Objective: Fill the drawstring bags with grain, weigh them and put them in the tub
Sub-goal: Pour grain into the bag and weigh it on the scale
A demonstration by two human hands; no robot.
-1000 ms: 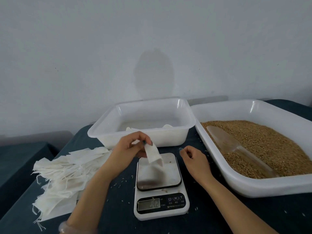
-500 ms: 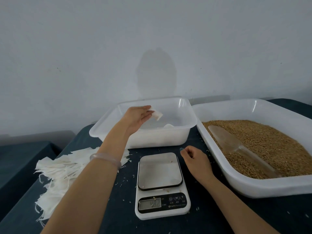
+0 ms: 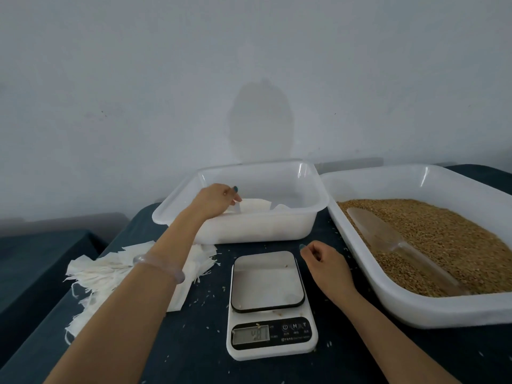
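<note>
At the left, a pile of empty bags (image 3: 110, 273) lies on the dark table (image 3: 194, 342), partly covered by the forearm. The left hand (image 3: 216, 200) reaches over the near rim of the tub (image 3: 263, 228) and meets a white bag (image 3: 255, 205) lying inside. I cannot tell if the fingers pinch it or only touch it. A narrow strip of cloth separates the tub from the scale (image 3: 268, 306), whose display is blurred. The right hand (image 3: 324, 261) rests just beside the scale, loosely curled, with nothing visible in it. The grain tray (image 3: 443, 311), with a half-buried scoop (image 3: 388, 245), is cut off at the right edge.
</note>
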